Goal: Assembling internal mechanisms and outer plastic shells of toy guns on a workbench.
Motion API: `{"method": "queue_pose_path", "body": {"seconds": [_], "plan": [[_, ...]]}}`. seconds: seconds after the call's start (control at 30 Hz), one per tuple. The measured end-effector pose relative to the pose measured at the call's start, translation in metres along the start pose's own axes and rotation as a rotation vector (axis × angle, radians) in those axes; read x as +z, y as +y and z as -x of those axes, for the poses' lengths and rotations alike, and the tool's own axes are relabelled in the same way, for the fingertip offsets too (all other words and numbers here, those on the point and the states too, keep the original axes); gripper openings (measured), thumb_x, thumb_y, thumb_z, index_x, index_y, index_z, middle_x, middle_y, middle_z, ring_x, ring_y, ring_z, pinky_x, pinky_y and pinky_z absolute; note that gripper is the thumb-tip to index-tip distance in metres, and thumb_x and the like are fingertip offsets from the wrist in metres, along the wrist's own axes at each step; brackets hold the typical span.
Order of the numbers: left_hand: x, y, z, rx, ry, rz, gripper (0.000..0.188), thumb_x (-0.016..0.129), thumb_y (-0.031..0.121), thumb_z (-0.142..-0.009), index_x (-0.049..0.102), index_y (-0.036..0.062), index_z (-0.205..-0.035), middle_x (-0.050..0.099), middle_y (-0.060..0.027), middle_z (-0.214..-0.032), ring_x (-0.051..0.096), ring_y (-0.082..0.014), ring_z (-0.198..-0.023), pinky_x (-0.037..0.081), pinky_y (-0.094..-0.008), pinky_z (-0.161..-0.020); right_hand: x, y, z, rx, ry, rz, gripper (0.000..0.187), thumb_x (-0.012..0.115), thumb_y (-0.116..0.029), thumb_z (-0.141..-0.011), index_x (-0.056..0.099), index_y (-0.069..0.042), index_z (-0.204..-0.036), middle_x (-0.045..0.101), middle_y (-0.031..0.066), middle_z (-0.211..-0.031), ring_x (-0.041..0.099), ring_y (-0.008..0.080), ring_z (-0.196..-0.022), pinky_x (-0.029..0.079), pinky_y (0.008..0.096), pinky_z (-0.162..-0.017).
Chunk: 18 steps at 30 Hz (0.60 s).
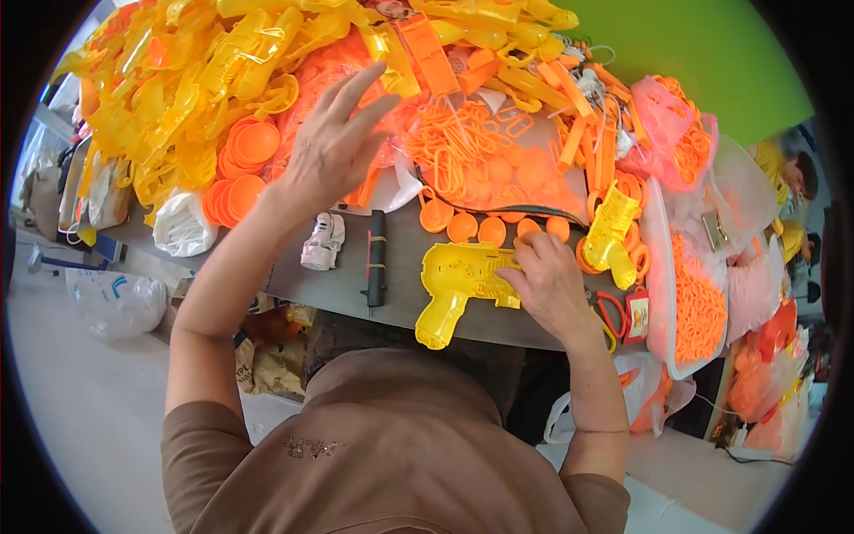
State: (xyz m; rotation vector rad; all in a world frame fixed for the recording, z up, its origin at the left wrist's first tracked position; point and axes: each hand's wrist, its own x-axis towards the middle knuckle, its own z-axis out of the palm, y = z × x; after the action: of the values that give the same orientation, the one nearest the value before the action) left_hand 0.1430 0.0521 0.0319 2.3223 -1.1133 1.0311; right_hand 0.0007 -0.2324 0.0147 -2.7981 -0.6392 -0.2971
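A yellow toy gun shell half (pixel 442 278) lies on the table in front of me, its hollow inner side up and its grip toward me. My right hand (pixel 547 283) is closed over its right end, fingers bent; the fingertips partly hide that end. My left hand (pixel 334 142) is raised over the heaped parts beyond the table's front, its fingers spread and holding nothing. Between my arms, a black stick-shaped electric screwdriver (pixel 375 267) lies on the table, left of the shell. Beside it is a small white mechanism (pixel 322 241).
Yellow shells (pixel 205 80) are heaped at the far left, near orange round caps (pixel 238 198). Orange loops (pixel 454 147) lie at the back. Another yellow toy gun shell (pixel 612 233) and red-handled scissors (pixel 608 311) are at right, beside a tub of orange links (pixel 651 294).
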Motion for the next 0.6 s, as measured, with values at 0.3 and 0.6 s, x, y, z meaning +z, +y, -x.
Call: {"method": "queue_pose_path", "body": {"seconds": [0.3, 0.6], "plan": [[-0.055, 0.079, 0.043, -0.181, -0.08, 0.394, 0.039, 0.072, 0.007, -0.069, 0.062, 0.0022, -0.106, 0.047, -0.0235, -0.127, 0.053, -0.0386, -0.11, 0.046, -0.0433, -0.089, -0.018, -0.011, -0.134, 0.036, 0.319, -0.319, 0.021, 0.061, -0.015, -0.086, 0.056, 0.002, -0.097, 0.059, 0.0134, -0.083, 0.059, 0.0257, -0.077, 0.046, 0.0359, -0.07], [-0.059, 0.066, 0.036, -0.297, -0.033, 0.372, 0.038, 0.074, 0.006, -0.068, 0.063, 0.0041, -0.104, 0.05, -0.0217, -0.125, 0.054, -0.0382, -0.104, 0.046, -0.0428, -0.086, -0.015, -0.014, -0.28, 0.04, 0.744, -0.026, 0.036, 0.066, -0.03, -0.081, 0.06, 0.0, -0.098, 0.065, 0.0164, -0.089, 0.062, 0.0305, -0.083, 0.048, 0.041, -0.075]]}}
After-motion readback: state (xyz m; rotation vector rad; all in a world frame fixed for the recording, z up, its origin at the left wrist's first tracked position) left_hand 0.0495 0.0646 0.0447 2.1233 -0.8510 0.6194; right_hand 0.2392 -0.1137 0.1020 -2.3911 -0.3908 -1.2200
